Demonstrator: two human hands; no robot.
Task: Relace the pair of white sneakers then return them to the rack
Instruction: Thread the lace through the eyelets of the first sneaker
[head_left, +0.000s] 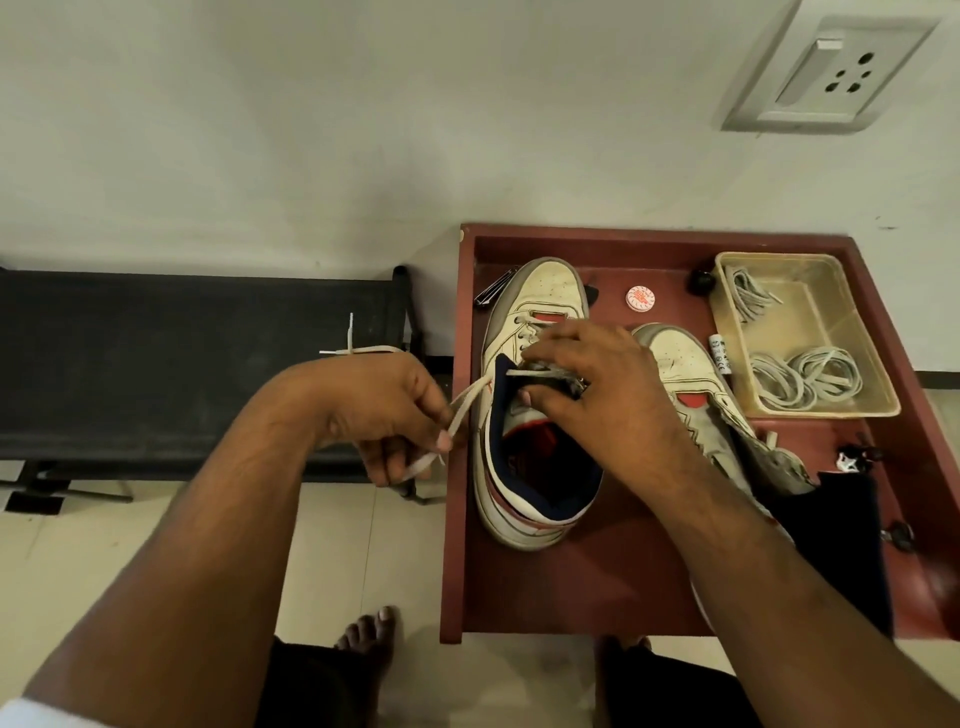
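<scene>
A: Head view: left hand (395, 410) is pinching the white lace (457, 415) out to the left of the near sneaker (524, 415); the lace is running taut up to the eyelets by the tongue. Right hand (587, 384) is curling over the tongue and gripping it, thumb tucked inside the collar.

B: Where's the shoe sitting?

A: On the red bench (571, 582), left half, sole down. Second sneaker (680, 364) is lying just beside it on the right, partly under the right forearm.

B: Orientation?

A: Long axis is running near-to-far; toe is pointing away toward the wall, heel toward the person. Second one is angling toe to far-left.

B: Tips for the step?

A: Judging only: keep holding the tongue flat so the eyelets stay exposed, pull slack evenly sideways, avoid twisting the flat lace, feed the tip through the next open eyelet. Lower rows are looking laced, upper ones not yet.

B: Spare laces?

A: In the clear tray (852, 410), far right.
</scene>
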